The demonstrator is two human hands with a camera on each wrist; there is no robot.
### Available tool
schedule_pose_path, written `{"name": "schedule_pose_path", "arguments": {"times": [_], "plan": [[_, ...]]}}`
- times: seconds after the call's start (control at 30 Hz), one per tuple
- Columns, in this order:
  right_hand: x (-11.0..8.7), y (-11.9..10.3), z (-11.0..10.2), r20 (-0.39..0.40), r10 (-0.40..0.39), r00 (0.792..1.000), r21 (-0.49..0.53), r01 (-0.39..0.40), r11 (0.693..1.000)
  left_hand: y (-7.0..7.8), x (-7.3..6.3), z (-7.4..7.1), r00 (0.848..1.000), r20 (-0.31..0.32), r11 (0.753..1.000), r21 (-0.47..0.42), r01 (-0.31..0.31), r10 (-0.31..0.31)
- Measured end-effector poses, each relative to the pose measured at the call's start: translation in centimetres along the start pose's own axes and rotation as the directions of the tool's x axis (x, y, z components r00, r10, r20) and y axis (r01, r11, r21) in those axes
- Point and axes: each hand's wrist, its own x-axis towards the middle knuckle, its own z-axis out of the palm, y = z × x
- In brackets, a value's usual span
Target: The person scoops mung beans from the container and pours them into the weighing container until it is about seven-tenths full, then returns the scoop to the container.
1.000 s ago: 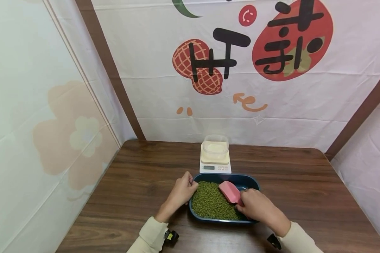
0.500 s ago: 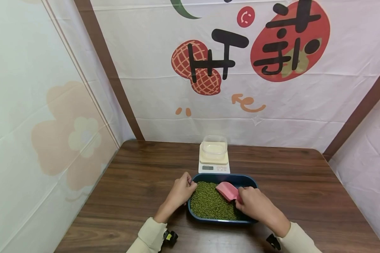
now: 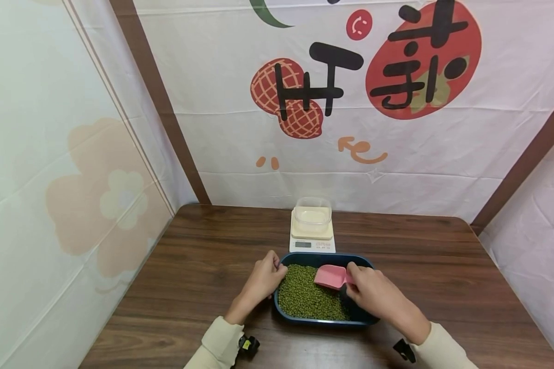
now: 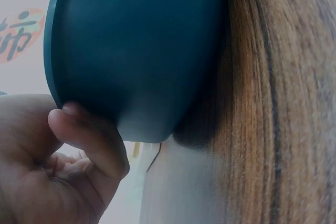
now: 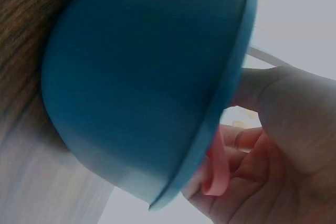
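A dark blue basin [image 3: 323,322] of small green beans [image 3: 303,297], like mung beans, rests on the table. My left hand [image 3: 264,277] pinches its left rim; in the left wrist view the thumb and curled fingers meet at the edge of the basin [image 4: 136,45]. With my right hand [image 3: 376,291] I grip a pink scoop [image 3: 331,277] by its handle, over the basin's right part. The scoop's head lies at the beans, its mouth facing left. From the right wrist, the basin wall hides most of the scoop, leaving the handle end [image 5: 218,166] visible.
Behind the basin stands a white kitchen scale [image 3: 312,245] bearing a clear plastic container [image 3: 313,218]. The wooden table [image 3: 217,241] meets a printed cloth backdrop [image 3: 231,179] at its far edge, with more cloth at the left and right sides.
The scoop has swung from a slanted position to nearly level, its mouth shifting slightly left. My right hand has turned with it. The left hand stays at the rim.
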Motion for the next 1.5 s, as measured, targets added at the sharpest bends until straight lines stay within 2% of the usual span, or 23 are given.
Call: {"name": "schedule_pose_path", "arguments": {"times": [0.23, 0.43, 0.77, 1.07, 1.33, 1.5], "plan": [[-0.2, 0.5, -0.9, -0.035, -0.025, 0.999, -0.103, 0.021, 0.994, 0.0, 0.0, 0.0, 1.0, -0.01, 1.0, 0.0, 0.003, -0.003], [-0.5, 1.2, -2.0, -0.023, -0.041, 0.999, -0.166, 0.037, 0.985, 0.0, 0.0, 0.1, 1.0, -0.01, 1.0, -0.002, 0.006, -0.006], [-0.4, 2.7, -3.4, -0.042, -0.096, 0.994, -0.226, 0.085, 0.97, 0.0, 0.1, 0.0, 1.0, -0.006, 1.0, -0.009, 0.015, -0.015], [-0.4, 3.5, -4.1, -0.011, -0.125, 0.992, -0.281, 0.117, 0.953, 0.0, 0.1, -0.1, 1.0, -0.005, 1.0, -0.015, 0.015, -0.015], [-0.2, 4.1, -4.3, -0.018, -0.183, 0.983, -0.315, 0.168, 0.934, 0.0, 0.1, -0.1, 1.0, -0.001, 1.0, -0.021, 0.02, -0.02], [0.0, 4.3, -4.1, -0.018, -0.192, 0.981, -0.318, 0.177, 0.931, -0.1, 0.0, -0.1, 1.0, 0.003, 0.999, -0.029, 0.019, -0.019]]}}
